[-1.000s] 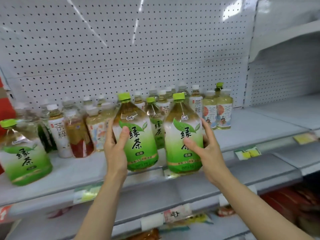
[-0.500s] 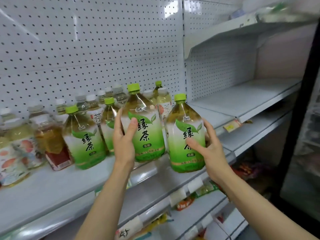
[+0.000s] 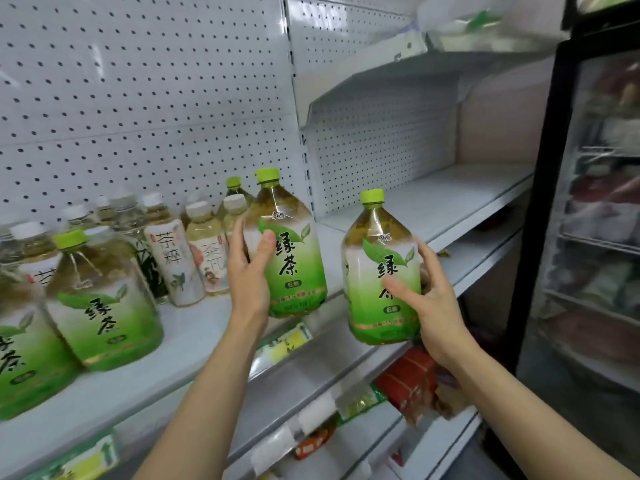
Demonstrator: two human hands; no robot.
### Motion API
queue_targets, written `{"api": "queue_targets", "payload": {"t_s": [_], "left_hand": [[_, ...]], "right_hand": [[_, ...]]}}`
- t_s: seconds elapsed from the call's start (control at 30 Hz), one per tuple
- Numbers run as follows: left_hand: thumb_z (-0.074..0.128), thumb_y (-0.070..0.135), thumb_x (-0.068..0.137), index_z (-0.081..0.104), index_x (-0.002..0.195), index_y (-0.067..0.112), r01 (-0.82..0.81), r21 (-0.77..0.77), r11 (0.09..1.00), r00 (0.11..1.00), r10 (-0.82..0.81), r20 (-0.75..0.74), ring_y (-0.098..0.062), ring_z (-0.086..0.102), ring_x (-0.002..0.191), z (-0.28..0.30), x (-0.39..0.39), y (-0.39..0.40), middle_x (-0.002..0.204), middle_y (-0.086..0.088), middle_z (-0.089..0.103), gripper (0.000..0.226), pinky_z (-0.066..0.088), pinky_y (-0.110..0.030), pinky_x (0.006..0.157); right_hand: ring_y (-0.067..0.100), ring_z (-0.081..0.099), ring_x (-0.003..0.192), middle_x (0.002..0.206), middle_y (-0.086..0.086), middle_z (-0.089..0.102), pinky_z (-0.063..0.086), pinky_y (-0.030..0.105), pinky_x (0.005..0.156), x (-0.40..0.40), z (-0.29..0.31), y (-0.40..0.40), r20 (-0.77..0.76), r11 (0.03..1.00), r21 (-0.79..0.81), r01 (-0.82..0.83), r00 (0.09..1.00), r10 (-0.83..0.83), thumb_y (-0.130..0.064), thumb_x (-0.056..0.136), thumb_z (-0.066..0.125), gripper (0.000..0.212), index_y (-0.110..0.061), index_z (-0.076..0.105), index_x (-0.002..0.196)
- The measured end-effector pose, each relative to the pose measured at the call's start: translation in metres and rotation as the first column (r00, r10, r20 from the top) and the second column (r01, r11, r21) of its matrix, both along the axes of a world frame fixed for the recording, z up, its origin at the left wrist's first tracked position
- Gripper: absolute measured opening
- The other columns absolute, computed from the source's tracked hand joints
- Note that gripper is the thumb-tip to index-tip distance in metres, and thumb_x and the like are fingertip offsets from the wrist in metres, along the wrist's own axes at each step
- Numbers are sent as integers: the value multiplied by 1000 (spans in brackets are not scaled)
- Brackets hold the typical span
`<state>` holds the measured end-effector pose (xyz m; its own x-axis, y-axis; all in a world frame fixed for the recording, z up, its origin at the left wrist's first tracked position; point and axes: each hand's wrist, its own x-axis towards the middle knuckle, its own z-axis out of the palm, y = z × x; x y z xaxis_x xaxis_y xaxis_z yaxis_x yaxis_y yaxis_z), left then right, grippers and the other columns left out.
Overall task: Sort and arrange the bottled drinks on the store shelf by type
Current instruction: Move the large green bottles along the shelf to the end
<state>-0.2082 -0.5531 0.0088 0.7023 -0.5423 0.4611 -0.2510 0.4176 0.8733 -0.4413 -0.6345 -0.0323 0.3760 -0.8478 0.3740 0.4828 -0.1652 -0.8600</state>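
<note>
My left hand [image 3: 247, 271] grips one large green tea bottle [image 3: 289, 251] by its side, thumb across the front of the label, the other fingers wrapped out of sight behind it. My right hand [image 3: 427, 303] grips a second green tea bottle [image 3: 379, 271] the same way, thumb pressed on the lower label and covering part of the printed characters; its fingertips show past the bottle's right side. Both bottles are upright with green caps. The left one is at the front edge of the shelf [image 3: 207, 327] near its right end, and I cannot tell whether its base touches the board, since my wrist and the bottle hide that spot. The right one is off the shelf, in front of the edge, over the lower tiers.

At the left end of the shelf stand two more big green tea bottles [image 3: 104, 303], blurred, the nearer one cut off by the picture's left edge. Behind them, toward the pegboard back panel [image 3: 138, 98], a cluster of smaller white-capped tea bottles [image 3: 176, 261] stands crowded, most half hidden by one another, their labels only partly readable. A yellow price tag [image 3: 287, 341] on the shelf's front rail is too blurred to read. Red packets [image 3: 412, 379] on a lower tier are partly covered by my right forearm. A glass-door cooler [image 3: 595, 202] at the right shows only hazy shapes inside.
</note>
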Motion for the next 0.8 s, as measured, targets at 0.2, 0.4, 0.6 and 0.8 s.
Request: {"api": "queue_targets", "payload": {"t_s": [0.2,0.4,0.6,0.8], "left_hand": [[66,50,89,38,151,36,-116,13,993,992,116,48,-14,29,147,1,-41,-55,162,5,32,69,32,-51,119],[66,46,90,27,157,27,-189,83,978,982,187,32,-14,29,146,-4,-39,-101,163,3,29,79,31,-48,120],[65,50,89,25,156,23,-203,134,970,978,207,-13,-18,39,141,-8,-26,-142,158,-2,36,83,33,-46,118],[62,73,80,24,150,40,-214,232,949,977,205,64,-24,43,139,-13,0,-183,154,1,39,86,39,-54,112]], "right_hand": [[26,70,104,127,12,64,60,38,72,-33,11,-68,-35,997,-21,-77,996,77,-12,73,77,78,-34,47,141],[23,72,100,123,12,67,60,35,70,-38,11,-111,-37,994,-4,-114,993,114,-13,71,77,79,-31,46,143],[17,72,94,108,1,73,59,29,69,-31,10,-146,-66,987,-29,-160,985,158,-10,75,72,65,-14,53,136],[14,72,93,106,0,74,59,28,69,-8,19,-182,-97,987,-72,-143,986,135,-11,73,74,63,-11,54,133]]}}
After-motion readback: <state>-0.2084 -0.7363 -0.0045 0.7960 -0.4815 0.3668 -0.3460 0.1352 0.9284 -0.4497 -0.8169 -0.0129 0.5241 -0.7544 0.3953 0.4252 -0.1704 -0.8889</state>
